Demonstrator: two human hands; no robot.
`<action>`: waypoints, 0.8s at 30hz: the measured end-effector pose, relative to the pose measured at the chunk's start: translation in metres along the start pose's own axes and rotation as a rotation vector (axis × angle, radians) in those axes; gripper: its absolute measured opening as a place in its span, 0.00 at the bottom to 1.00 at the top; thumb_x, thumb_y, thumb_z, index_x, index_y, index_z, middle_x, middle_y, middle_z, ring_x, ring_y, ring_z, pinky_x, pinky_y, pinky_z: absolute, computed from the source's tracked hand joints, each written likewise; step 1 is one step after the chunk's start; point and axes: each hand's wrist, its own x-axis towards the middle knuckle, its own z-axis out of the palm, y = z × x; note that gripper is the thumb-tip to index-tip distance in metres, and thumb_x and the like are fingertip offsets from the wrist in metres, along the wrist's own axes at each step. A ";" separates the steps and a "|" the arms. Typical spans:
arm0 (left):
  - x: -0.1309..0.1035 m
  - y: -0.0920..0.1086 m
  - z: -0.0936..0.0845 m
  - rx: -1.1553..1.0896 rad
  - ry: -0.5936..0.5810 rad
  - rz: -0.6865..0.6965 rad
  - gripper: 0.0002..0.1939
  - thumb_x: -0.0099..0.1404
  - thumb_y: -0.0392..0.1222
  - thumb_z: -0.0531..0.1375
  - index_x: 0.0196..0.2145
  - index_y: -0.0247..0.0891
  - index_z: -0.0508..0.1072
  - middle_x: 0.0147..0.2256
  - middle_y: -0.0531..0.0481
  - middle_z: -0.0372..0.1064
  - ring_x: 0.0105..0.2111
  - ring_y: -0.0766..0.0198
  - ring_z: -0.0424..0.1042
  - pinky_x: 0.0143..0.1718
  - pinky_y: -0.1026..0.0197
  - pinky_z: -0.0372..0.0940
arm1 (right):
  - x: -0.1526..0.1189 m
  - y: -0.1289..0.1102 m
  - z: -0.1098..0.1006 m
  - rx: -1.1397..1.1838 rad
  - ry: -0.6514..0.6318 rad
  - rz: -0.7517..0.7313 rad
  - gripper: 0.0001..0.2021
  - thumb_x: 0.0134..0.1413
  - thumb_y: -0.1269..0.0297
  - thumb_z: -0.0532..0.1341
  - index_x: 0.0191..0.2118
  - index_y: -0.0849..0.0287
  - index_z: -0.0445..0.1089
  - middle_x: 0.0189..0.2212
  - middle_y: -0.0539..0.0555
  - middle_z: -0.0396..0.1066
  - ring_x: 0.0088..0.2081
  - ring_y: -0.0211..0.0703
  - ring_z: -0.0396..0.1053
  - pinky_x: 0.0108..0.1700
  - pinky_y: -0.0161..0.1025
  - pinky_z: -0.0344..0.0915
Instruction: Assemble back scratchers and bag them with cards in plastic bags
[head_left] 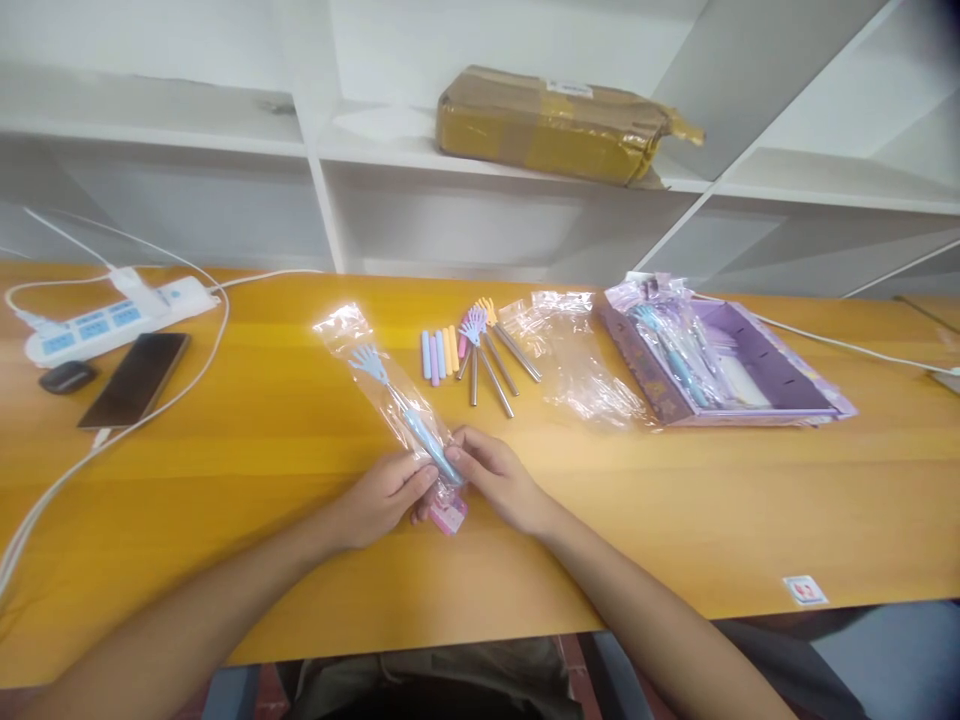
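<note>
Between my two hands lies a blue back scratcher (424,432) in a clear plastic bag (346,325), its hand-shaped head pointing away from me to the upper left. My left hand (394,492) pinches the bag's lower end from the left. From the right, my right hand (495,475) grips the handle end, thumb on top. A pink label (448,514) shows below the fingers. Farther back are hand-shaped scratcher heads on metal rods (487,350) in blue, purple and orange. Beside them, several coloured handle tubes (439,355) are lined up.
Crumpled clear bags (592,375) lie right of the rods. A purple box (757,413) holds bagged scratchers (679,360). At left are a power strip (112,322), a phone (136,380), a black case (67,377) and white cables. A taped carton (547,125) rests on the shelf.
</note>
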 end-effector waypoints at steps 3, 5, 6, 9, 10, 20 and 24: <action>-0.001 -0.001 0.000 0.011 -0.005 0.029 0.27 0.80 0.60 0.49 0.30 0.38 0.69 0.27 0.51 0.70 0.27 0.64 0.70 0.34 0.61 0.65 | -0.003 0.001 0.001 -0.199 0.027 -0.094 0.23 0.74 0.43 0.56 0.33 0.55 0.63 0.26 0.47 0.67 0.28 0.38 0.64 0.33 0.36 0.62; -0.002 -0.003 0.000 -0.016 -0.017 0.014 0.26 0.79 0.60 0.51 0.32 0.38 0.70 0.27 0.52 0.70 0.27 0.65 0.70 0.32 0.62 0.65 | -0.004 0.003 0.002 -0.335 0.061 -0.167 0.22 0.76 0.47 0.55 0.31 0.55 0.63 0.26 0.48 0.66 0.29 0.38 0.63 0.34 0.36 0.61; -0.002 -0.004 0.001 -0.032 -0.021 0.000 0.25 0.78 0.61 0.53 0.34 0.37 0.70 0.27 0.53 0.69 0.27 0.65 0.70 0.31 0.62 0.65 | -0.005 0.003 0.002 -0.393 0.068 -0.197 0.21 0.77 0.50 0.54 0.31 0.55 0.63 0.26 0.48 0.66 0.29 0.38 0.63 0.34 0.36 0.61; -0.002 -0.006 0.002 -0.046 -0.006 -0.013 0.23 0.74 0.62 0.60 0.37 0.37 0.72 0.27 0.55 0.68 0.26 0.66 0.68 0.28 0.64 0.63 | -0.006 0.005 0.003 -0.511 0.084 -0.274 0.17 0.76 0.57 0.55 0.31 0.55 0.63 0.26 0.48 0.65 0.28 0.38 0.62 0.33 0.36 0.58; -0.002 -0.005 0.002 -0.035 0.009 -0.012 0.23 0.74 0.61 0.60 0.37 0.37 0.72 0.27 0.55 0.68 0.26 0.67 0.68 0.28 0.65 0.62 | -0.006 0.005 0.003 -0.526 0.091 -0.288 0.17 0.76 0.58 0.55 0.31 0.55 0.62 0.26 0.48 0.64 0.28 0.37 0.61 0.33 0.36 0.58; -0.001 -0.008 0.004 -0.088 0.058 0.036 0.28 0.78 0.61 0.55 0.29 0.36 0.72 0.25 0.52 0.71 0.25 0.66 0.72 0.31 0.63 0.67 | -0.005 -0.003 0.008 0.081 -0.150 -0.079 0.20 0.78 0.48 0.52 0.38 0.56 0.69 0.28 0.50 0.75 0.28 0.40 0.72 0.33 0.37 0.68; 0.000 -0.008 0.003 -0.132 0.024 0.114 0.28 0.78 0.61 0.55 0.31 0.35 0.76 0.27 0.49 0.75 0.27 0.64 0.74 0.35 0.62 0.69 | -0.008 0.000 0.017 0.253 -0.116 0.006 0.21 0.75 0.43 0.56 0.39 0.57 0.70 0.27 0.51 0.75 0.25 0.39 0.70 0.29 0.36 0.65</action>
